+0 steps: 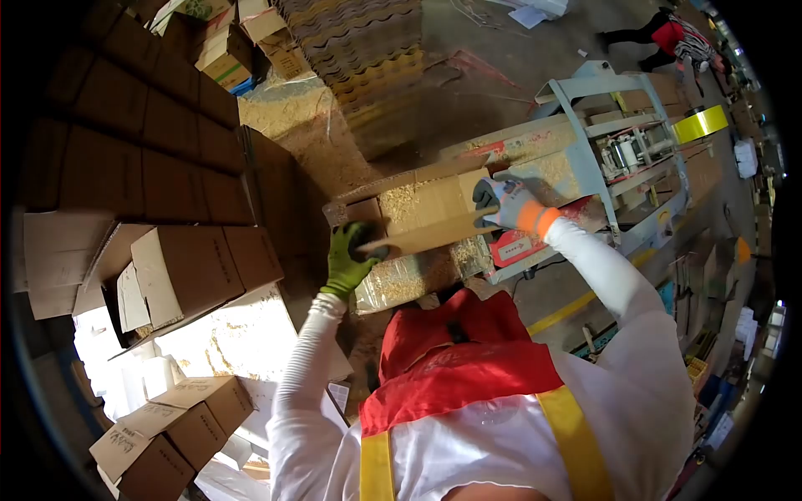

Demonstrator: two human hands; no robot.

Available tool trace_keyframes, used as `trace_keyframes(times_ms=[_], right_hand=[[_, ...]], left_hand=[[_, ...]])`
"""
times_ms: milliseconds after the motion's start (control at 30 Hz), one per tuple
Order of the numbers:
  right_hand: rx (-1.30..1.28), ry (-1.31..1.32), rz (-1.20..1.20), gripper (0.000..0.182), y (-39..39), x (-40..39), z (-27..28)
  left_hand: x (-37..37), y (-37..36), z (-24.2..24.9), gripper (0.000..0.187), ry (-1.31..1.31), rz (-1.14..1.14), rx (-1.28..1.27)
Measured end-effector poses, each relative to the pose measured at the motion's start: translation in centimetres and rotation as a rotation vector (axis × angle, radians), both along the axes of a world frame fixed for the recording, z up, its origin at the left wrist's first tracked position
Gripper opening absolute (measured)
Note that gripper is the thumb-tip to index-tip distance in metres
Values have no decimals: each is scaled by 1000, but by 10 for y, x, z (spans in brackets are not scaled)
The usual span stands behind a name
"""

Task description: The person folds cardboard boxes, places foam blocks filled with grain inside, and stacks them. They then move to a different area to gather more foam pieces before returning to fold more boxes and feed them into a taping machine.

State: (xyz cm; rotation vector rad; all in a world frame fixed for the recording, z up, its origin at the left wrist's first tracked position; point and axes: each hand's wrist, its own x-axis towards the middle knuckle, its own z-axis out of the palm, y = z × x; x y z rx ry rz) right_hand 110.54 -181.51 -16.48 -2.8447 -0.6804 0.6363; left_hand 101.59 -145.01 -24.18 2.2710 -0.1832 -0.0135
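An open cardboard box [443, 200] lies before me, with pale, crumbly material showing inside. My left hand [352, 255], in a green and dark glove, has its fingers bent round the near flap's left end. My right hand [504, 203], in a grey glove with an orange cuff, grips the same flap toward its right end. Under and in front of the box is a surface wrapped in clear plastic [401, 282], strewn with the same crumbs.
To the right stands a grey-blue taping machine frame [589, 159] with a yellow tape roll [702, 124]. Stacked cartons [142, 175] fill the left. Corrugated sheets [368, 58] are piled beyond the box. A person [668, 37] is at the far upper right.
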Motion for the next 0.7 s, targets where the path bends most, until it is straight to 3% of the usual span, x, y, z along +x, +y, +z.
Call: trace_keyframes(times_ms=[33,67,133,167,233,267,400,433,533,567,600,633,700], right_hand=[[-111,-14,-70,45,7,1,-1],[11,69,-23,58,14,7,-5],[-195,-291,220,63,35,6,18],[-297,-471,347,65,53,8,34],[78,-680,80,59,88,33,44],[265,-773,-71,56,95,38,44],[438,-543,-50,40,91,-45,-51],[524,-499,-23,37,70,-56,-59],[672,-508,-249,18,26,-51,-69],[688,-482,-192,17,21,-44,-66],[627,-471,-244,23,29,-38,-58],[573,-428,-286,29,49,-40,-44],[750,-533,-166,42,132,-31,-3]], left_hand=[[1,-10,-1,76,-38,129,-59],[4,-25,-1,78,-77,256,-119],[3,-45,0,86,-96,548,-229],[1,-42,-26,83,-42,560,-365],[-8,-36,-98,79,79,582,-629],[-10,-42,-53,67,306,488,-836],[-11,-59,-39,57,293,518,-1117],[-18,-61,-59,64,274,599,-857],[-17,-120,-40,74,334,578,-782],[-17,-139,-35,73,316,568,-757],[-10,-149,-13,68,230,542,-763],[-6,-151,-31,65,394,396,-869],[-14,-122,-24,69,405,430,-853]])
